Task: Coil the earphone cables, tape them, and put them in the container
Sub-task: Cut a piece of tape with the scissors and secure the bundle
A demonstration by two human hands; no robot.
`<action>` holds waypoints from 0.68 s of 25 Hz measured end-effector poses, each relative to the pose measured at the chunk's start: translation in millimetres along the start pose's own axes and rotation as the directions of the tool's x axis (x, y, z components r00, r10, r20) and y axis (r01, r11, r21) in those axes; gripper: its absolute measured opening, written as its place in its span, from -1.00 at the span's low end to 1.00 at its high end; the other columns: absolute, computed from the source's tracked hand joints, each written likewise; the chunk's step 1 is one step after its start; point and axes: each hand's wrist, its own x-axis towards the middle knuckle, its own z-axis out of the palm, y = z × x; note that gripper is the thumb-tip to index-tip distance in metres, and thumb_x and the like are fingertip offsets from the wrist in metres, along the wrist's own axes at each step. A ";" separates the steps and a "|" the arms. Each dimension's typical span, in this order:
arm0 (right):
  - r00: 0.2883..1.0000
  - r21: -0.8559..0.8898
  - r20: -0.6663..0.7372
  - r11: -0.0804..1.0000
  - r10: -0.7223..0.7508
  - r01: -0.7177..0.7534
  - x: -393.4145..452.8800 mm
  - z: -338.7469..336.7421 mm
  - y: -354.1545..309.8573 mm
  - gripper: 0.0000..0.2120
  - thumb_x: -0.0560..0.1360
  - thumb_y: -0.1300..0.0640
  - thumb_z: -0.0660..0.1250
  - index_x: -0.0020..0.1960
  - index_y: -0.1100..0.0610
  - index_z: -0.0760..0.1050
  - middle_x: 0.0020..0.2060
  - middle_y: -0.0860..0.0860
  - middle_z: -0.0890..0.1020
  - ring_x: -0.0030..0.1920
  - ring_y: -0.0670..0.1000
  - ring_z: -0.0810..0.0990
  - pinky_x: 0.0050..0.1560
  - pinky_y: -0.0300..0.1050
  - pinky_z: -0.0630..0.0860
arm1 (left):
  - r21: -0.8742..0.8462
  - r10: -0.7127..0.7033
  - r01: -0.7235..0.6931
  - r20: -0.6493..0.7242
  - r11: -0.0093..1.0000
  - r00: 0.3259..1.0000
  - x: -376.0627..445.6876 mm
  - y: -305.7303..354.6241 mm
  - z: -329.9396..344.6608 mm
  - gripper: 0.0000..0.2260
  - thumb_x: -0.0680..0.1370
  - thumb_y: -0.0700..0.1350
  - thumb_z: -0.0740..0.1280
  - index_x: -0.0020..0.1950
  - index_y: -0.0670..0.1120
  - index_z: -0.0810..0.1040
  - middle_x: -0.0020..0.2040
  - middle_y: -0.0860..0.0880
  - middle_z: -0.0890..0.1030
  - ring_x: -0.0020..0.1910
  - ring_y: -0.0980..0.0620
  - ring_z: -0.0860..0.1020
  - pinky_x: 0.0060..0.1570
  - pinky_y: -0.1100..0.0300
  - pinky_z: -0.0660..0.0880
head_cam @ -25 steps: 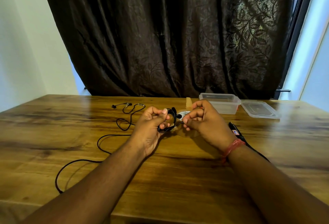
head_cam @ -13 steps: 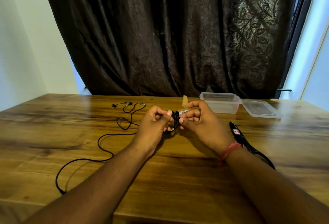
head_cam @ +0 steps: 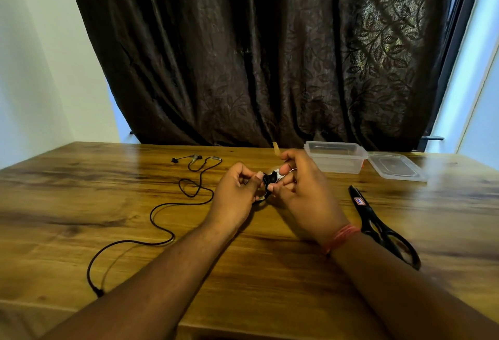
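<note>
Coiled black earphone cable (head_cam: 266, 186), glossy wooden table (head_cam: 81, 204)

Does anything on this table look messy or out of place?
Only the loose earphone cable, sprawling uncoiled across the table left of the hands. The scissors and the open container lie tidy.
</note>
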 end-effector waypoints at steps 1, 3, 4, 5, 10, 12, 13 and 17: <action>0.999 -0.039 -0.001 0.999 -0.036 0.036 -0.4 0.7 0.2 -0.48 0.48 0.34 0.40 0.31 -0.02 0.33 0.05 -0.05 0.44 -0.14 -0.14 0.58 -0.16 -0.30 0.59 | 0.002 0.001 -0.001 0.000 1.000 1.000 -0.8 0.9 -0.2 -0.85 0.59 -0.10 0.35 -0.14 -0.11 0.48 -0.18 -0.13 0.64 -0.27 0.08 0.57 -0.44 0.35 0.44; 0.993 -0.132 0.003 0.984 -0.118 0.117 -1.4 2.2 0.7 -0.48 0.47 0.32 0.41 0.32 0.00 0.32 0.08 -0.11 0.40 -0.12 -0.17 0.55 -0.12 -0.30 0.57 | 0.049 0.017 -0.016 -0.022 0.999 1.000 -1.8 1.9 -0.7 -0.85 0.59 -0.09 0.35 -0.13 -0.12 0.49 -0.18 -0.08 0.63 -0.23 0.02 0.60 -0.36 0.21 0.53; 0.989 -0.159 0.007 0.977 -0.145 0.144 -1.6 3.1 0.8 -0.48 0.47 0.30 0.41 0.32 -0.01 0.32 0.08 -0.14 0.37 -0.10 -0.18 0.54 -0.09 -0.29 0.57 | 0.081 0.028 -0.025 -0.034 0.996 0.999 -1.6 1.0 -1.5 -0.85 0.58 -0.08 0.35 -0.12 -0.12 0.49 -0.17 -0.07 0.63 -0.18 -0.02 0.61 -0.28 0.11 0.57; 0.988 -0.172 0.010 0.973 -0.155 0.154 -1.6 4.3 0.7 -0.48 0.47 0.29 0.42 0.32 -0.02 0.31 0.08 -0.16 0.35 -0.07 -0.19 0.53 -0.06 -0.27 0.56 | 0.105 0.037 -0.033 -0.034 0.994 0.999 -3.0 2.0 -2.2 -0.85 0.58 -0.06 0.35 -0.12 -0.11 0.49 -0.17 -0.05 0.64 -0.15 -0.03 0.62 -0.22 0.07 0.57; 0.995 -0.138 -0.007 0.986 -0.097 0.095 0.2 2.4 7.3 -0.43 0.47 0.29 0.41 0.33 -0.08 0.27 0.08 -0.14 0.36 -0.07 -0.13 0.57 -0.04 -0.12 0.62 | 0.027 0.024 -0.027 0.097 0.999 0.995 -8.4 8.0 2.9 -0.86 0.58 -0.12 0.35 -0.13 -0.13 0.48 -0.32 0.06 0.61 -0.36 0.15 0.55 -0.40 0.31 0.44; 0.998 -0.107 -0.011 0.992 -0.066 0.065 0.7 0.6 8.7 -0.42 0.47 0.31 0.41 0.34 -0.07 0.27 0.07 -0.12 0.38 -0.10 -0.12 0.57 -0.06 -0.12 0.62 | -0.092 -0.001 0.016 0.156 0.996 0.988 -6.7 7.5 3.0 -0.88 0.58 -0.19 0.35 -0.14 -0.12 0.47 -0.34 0.02 0.58 -0.40 0.12 0.48 -0.44 0.32 0.41; 0.998 -0.097 -0.015 0.993 -0.063 0.062 1.2 0.3 8.6 -0.42 0.47 0.31 0.41 0.34 -0.07 0.28 0.07 -0.10 0.39 -0.09 -0.12 0.57 -0.05 -0.13 0.62 | -0.140 -0.009 0.035 0.180 0.990 0.984 -5.3 7.0 1.7 -0.89 0.58 -0.21 0.34 -0.14 -0.12 0.47 -0.34 0.01 0.58 -0.41 0.13 0.47 -0.45 0.33 0.40; 1.000 0.004 0.000 1.000 0.009 -0.009 2.5 -3.7 7.5 -0.44 0.47 0.24 0.44 0.35 -0.05 0.28 0.16 -0.10 0.49 0.08 -0.13 0.55 0.07 -0.19 0.56 | -0.302 -0.024 0.100 0.247 0.948 0.969 -3.7 7.9 -1.7 -0.88 0.58 -0.26 0.32 -0.14 -0.13 0.45 -0.35 0.00 0.59 -0.47 0.17 0.46 -0.46 0.36 0.37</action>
